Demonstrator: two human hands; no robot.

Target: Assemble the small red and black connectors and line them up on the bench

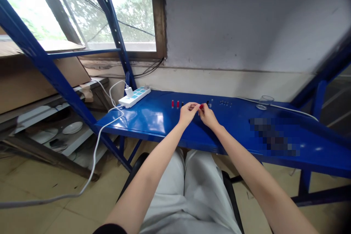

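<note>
Both hands are at the middle of the blue metal desk (153, 117), near its back edge. The left hand (188, 114) is closed to a pinch, its fingertips (193, 105) just beside a small red piece (201, 106); whether they hold anything cannot be determined. The right hand (207, 116) is closed on that red piece, gripping it between the fingertips.

Count along the back edge of the desk, left to right: 2 upright red pegs (172, 104), standing side by side; 1 black peg (182, 104), next to them; a second black peg (207, 102), just behind the right hand; 1 small grey peg (211, 105), beside it. Farther right stands a group of small dark pegs (225, 103), too small to count reliably.

At the back left corner of the desk lies 1 white power strip (135, 97), with 1 white plug (128, 91) inserted. Toward the right end stands 1 glass tumbler (265, 102), with 1 white cable (290, 109) running past it. A pixelated patch (274, 137) obscures part of the desk's right side.
</note>
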